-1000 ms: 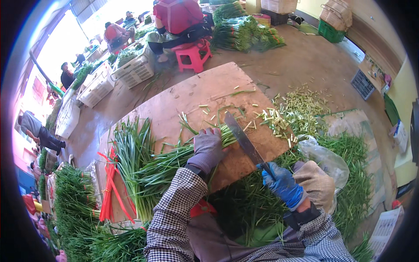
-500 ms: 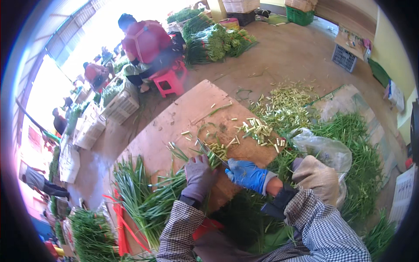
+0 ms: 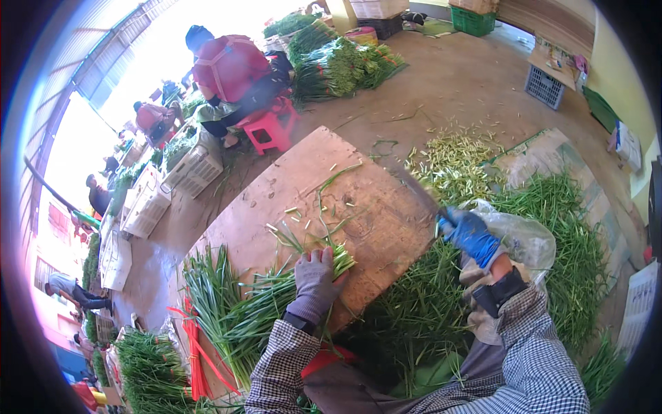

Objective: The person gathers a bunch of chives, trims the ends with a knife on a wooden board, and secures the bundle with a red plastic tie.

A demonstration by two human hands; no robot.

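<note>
My left hand [image 3: 317, 283], in a grey glove, is closed around a bunch of green chives [image 3: 269, 293] lying on the wooden board [image 3: 276, 200]. The bunch's pale cut ends [image 3: 343, 257] stick out just past my fingers. At the board's right edge, my right hand [image 3: 471, 236], in a blue glove, grips a knife [image 3: 417, 188]. Its blade is smeared by motion and points up and left over the board's corner. A loose pile of chives [image 3: 210, 290] lies left of my left hand, beside red ties [image 3: 194, 352].
Cut stalk pieces [image 3: 455, 162] litter the floor past the board. Right of it are a clear plastic bag [image 3: 517, 231] and heaped green leaves [image 3: 565, 234]. Ahead, a person in red [image 3: 231, 69] sits on a pink stool [image 3: 269, 131] near stacked bundles [image 3: 338, 65]. White crates [image 3: 193, 169] line the left.
My right hand has swung right with the knife, away from the bunch. The cut pieces on the board's right part have been swept off. My left hand stays on the chives.
</note>
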